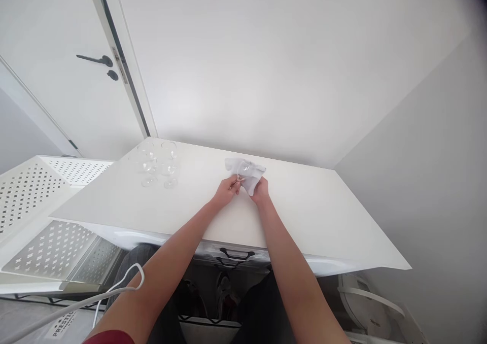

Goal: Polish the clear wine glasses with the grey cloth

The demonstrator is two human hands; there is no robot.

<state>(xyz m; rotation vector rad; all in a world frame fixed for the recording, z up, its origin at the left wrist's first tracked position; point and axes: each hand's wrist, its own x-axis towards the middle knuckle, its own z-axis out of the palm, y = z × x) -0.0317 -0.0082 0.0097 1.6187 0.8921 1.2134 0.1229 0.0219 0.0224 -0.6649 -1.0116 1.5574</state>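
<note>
My left hand (227, 190) is closed in a pinch on the thin clear stem or foot of a wine glass (246, 167). A light grey cloth (251, 183) is wrapped around that glass and hides much of its bowl. Partly behind the cloth, my right hand (261, 190) grips it around the glass. Both hands are just above the middle of the white tabletop (304, 217). To the left, several clear stemmed glasses stand upright close together, among them a left glass (149, 181) and a right glass (171, 183).
A plain wall rises behind the tabletop, with a door handle (97, 60) at the upper left. Perforated white panels (49, 250) stand beside the left edge. Below the front edge is a dark drawer handle (236, 254). A white cable (76, 303) crosses the lower left.
</note>
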